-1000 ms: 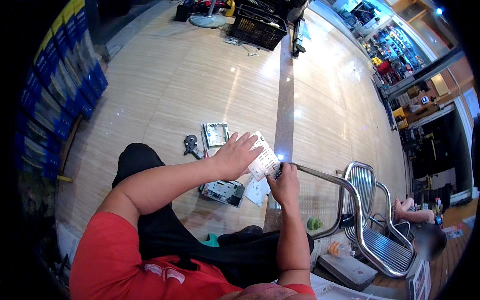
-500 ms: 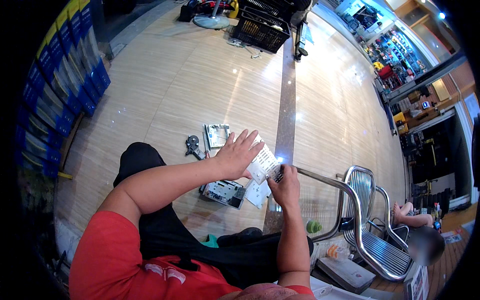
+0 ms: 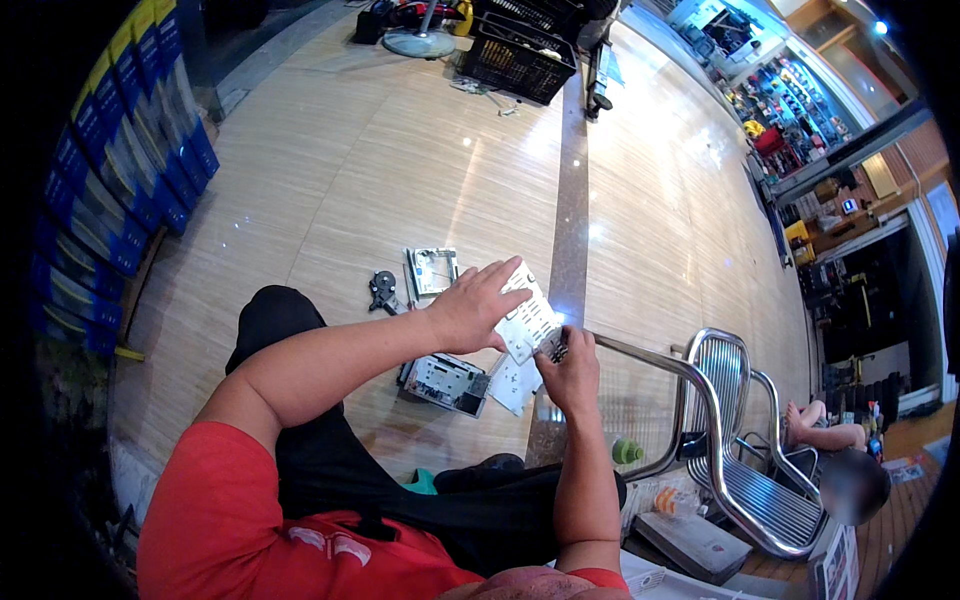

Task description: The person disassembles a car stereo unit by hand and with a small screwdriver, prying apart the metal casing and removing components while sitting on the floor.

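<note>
Above the floor in front of me I hold a pale metal panel [image 3: 532, 318] with rows of slots, tilted. My left hand [image 3: 470, 308] grips its left edge, with fingers over the top face. At the panel's lower right corner, my right hand [image 3: 572, 368] is closed on it beside a darker perforated part. An opened metal casing [image 3: 448, 384] lies on the floor below my left wrist. Next to it is a flat white sheet [image 3: 514, 386]. Beyond my left forearm sit a white square frame [image 3: 434, 270] and a black part with a round end [image 3: 383, 290].
A metal chair [image 3: 718, 430] with bent tube arms stands at my right, with a seated person [image 3: 840, 470] behind it. A grey box [image 3: 692, 546] lies near me there. Blue packaged goods [image 3: 125, 160] line the left. A black crate [image 3: 518, 62] is far ahead.
My left hand's fingers, more spread before, have come closer together on the panel's edge. The panel has turned slightly; my right hand keeps its hold.
</note>
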Demonstrator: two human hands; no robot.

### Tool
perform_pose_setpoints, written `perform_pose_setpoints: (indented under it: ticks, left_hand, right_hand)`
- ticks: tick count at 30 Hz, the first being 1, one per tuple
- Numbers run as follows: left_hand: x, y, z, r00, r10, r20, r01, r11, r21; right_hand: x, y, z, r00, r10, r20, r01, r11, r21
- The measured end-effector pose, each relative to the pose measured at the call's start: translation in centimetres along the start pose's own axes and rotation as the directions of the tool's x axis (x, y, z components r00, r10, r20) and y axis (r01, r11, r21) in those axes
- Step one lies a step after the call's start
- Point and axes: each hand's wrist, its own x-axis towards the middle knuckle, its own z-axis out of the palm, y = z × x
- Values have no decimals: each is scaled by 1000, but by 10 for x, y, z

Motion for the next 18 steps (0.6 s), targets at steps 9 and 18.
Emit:
perform_pose_setpoints:
  ticks: [9,18]
  left_hand:
    - [2,-4,-1,993,50,-106,-58,996,-69]
    - [3,-5,-3,983,44,-178,-55,997,-56]
  right_hand:
    - [0,0,-5,1000,14,-26,-13,1000,22]
    - [1,2,-5,996,41,-79,-38,999,33]
